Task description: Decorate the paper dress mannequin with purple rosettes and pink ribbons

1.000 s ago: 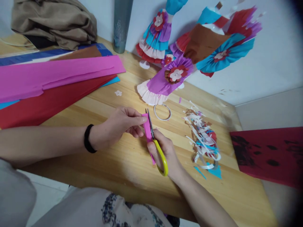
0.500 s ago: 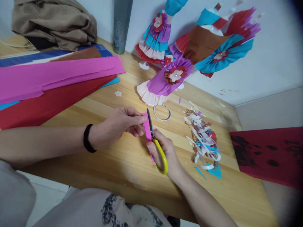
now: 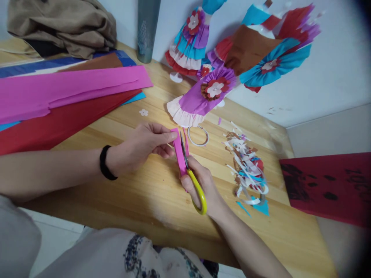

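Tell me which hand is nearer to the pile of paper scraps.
Right. The right hand, holding the scissors, is to the left of the pile of paper scraps; the left hand, pinching the pink paper, is farther left, beyond the scissors.

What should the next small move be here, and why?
Probably the right hand should ease the yellow-handled scissors clear, letting the thin pink sliver come away: it stands beside the blades, its upper end apart from the pink paper strip that the left hand pinches. Whether its lower end is severed is hidden.
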The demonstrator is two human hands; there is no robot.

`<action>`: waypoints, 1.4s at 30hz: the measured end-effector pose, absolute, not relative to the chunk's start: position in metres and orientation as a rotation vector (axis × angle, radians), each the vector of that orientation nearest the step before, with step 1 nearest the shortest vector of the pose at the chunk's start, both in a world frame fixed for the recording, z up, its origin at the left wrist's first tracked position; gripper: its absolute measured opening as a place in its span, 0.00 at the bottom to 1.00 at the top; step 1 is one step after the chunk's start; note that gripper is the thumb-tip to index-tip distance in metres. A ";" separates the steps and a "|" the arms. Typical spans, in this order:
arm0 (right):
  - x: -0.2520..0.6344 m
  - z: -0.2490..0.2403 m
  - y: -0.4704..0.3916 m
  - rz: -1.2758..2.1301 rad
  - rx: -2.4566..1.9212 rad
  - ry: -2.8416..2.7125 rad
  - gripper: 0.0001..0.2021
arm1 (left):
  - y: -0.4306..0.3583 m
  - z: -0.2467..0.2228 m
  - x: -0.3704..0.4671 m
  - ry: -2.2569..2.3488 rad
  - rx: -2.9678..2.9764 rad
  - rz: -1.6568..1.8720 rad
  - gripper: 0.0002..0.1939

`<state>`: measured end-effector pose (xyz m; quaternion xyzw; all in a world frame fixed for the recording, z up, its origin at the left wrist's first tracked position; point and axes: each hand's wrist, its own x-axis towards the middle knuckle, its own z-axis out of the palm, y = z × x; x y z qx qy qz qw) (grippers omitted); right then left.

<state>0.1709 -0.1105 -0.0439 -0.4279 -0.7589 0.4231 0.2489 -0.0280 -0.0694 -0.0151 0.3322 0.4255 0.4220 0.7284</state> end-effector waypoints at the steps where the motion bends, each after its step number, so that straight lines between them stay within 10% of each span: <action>1: 0.171 -0.044 -0.111 1.153 -1.164 -2.066 0.11 | -0.069 -0.015 -0.028 0.943 0.728 0.925 0.10; 42: 0.174 -0.060 -0.109 1.057 -1.313 -1.977 0.15 | -0.070 -0.015 -0.030 0.923 0.689 0.916 0.12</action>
